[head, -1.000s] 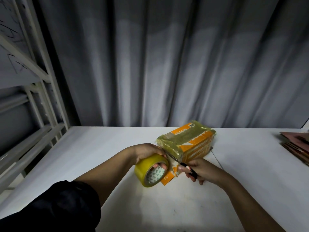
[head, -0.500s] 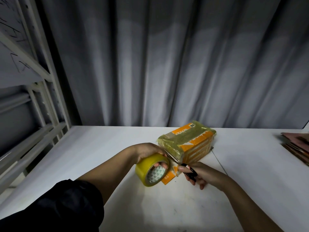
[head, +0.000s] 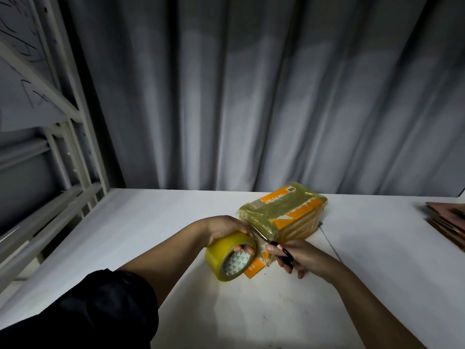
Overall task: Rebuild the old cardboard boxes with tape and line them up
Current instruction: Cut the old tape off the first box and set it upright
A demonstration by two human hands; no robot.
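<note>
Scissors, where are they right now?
Head view, centre: the scissors are in the right hand, blades pointing between the tape roll and the taped orange box.

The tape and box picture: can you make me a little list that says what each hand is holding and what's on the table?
left hand: holds the yellow tape roll
right hand: holds black-handled scissors, blades at the tape by the box's near end
box: orange cardboard, wrapped in yellowish tape, on the white table
far right: stack of flat brown cardboard
behind: grey curtain
left side: metal rack
</note>
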